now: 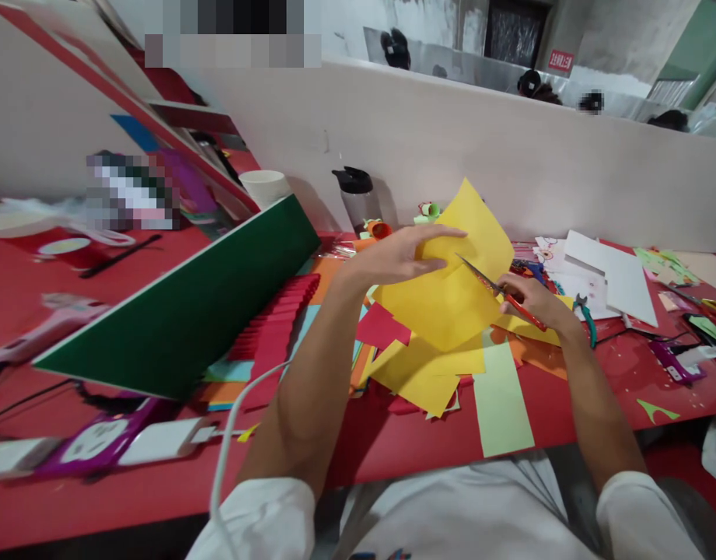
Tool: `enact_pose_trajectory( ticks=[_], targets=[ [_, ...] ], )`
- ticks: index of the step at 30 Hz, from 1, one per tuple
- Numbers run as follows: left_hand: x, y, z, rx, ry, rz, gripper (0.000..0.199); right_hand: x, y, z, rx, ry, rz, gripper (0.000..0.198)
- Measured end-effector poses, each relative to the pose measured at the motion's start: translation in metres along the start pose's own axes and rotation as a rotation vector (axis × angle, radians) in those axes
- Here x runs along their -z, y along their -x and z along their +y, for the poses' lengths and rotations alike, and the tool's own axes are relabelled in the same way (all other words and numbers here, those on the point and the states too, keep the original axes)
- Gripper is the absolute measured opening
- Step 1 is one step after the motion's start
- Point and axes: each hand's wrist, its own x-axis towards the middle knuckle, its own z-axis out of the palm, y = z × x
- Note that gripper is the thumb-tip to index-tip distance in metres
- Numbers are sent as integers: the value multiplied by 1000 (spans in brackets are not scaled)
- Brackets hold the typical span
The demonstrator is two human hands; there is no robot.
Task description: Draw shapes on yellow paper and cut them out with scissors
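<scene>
A large sheet of yellow paper (451,303) stands tilted above the pile in front of me. My left hand (396,253) grips it from the left, with the index finger and thumb stretched over its face; the other fingers are hidden. From the right, my right hand (536,299) holds red-handled scissors (480,276), whose blades point up and left against the sheet, near my left fingertips. I cannot tell whether the blades have cut into it. Below lie more yellow sheets (419,381), a red paper piece (384,327) and a pale green strip (503,400).
On the left, a dark green board (188,303) leans over pleated red paper (276,319). A bottle (358,198) and white cup (265,187) stand by the partition (451,140). Pliers (585,319) lie right. A white cable (223,459) runs past my left arm.
</scene>
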Motion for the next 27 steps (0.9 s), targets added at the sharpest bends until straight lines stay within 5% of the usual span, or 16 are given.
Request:
enact_pose_trajectory(
  ticks=[8, 13, 27],
  targets=[
    [3, -5, -7, 25, -13, -88, 59, -23, 1, 23, 33, -84, -39, 46],
    [12, -3, 1, 21, 64, -72, 61, -32, -1, 16, 56, -152, -20, 48],
    [21, 3, -3, 3, -189, -194, 74, -59, -4, -2, -59, -243, 25, 45]
  ],
)
